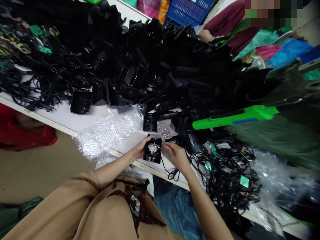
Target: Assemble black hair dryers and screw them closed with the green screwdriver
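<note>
A black plastic housing [152, 150], open-faced, with a small circuit board, thin coloured wires and a white part inside, sits at the table's front edge. My left hand [140, 148] grips its left side. My right hand [176, 156] is at its right side, fingertips against the edge near the wires, and I cannot tell whether it grips anything. A thin black cable [168, 170] trails from the housing past my right wrist. Just beyond lies a round silvery mesh disc [163, 130] on a plastic sheet.
Heaped black plastic parts [150, 66] cover the far table, with tangled black cables [225, 170] to the right and bubble wrap [107, 131] to the left. A green-handled tool [235, 116] juts in from the right. A co-worker's arm [206, 35] shows beyond, above a blue crate [187, 11].
</note>
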A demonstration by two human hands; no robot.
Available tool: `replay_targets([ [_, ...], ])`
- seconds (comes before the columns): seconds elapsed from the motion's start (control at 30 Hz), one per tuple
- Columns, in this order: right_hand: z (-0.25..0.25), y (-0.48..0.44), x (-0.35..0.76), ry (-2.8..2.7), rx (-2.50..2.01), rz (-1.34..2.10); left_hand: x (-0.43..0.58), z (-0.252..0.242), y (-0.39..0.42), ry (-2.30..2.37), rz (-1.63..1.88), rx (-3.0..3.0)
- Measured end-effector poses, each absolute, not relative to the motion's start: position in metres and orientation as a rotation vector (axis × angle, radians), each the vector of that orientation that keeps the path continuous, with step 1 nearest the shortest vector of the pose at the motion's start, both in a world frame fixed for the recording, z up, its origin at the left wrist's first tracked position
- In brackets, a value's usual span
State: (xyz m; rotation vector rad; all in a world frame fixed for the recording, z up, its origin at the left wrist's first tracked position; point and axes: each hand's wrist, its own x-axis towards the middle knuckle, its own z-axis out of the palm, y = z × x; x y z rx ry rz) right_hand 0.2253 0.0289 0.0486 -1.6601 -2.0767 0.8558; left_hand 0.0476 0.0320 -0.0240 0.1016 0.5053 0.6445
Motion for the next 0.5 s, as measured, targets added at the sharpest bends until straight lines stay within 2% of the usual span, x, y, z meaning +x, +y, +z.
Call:
replay_targets([
  [0.5, 0.017, 0.004, 0.217, -1.812, -1.638, 0.925, 0.052, -0.019, 0.02, 0.591, 0.686, 0.165],
])
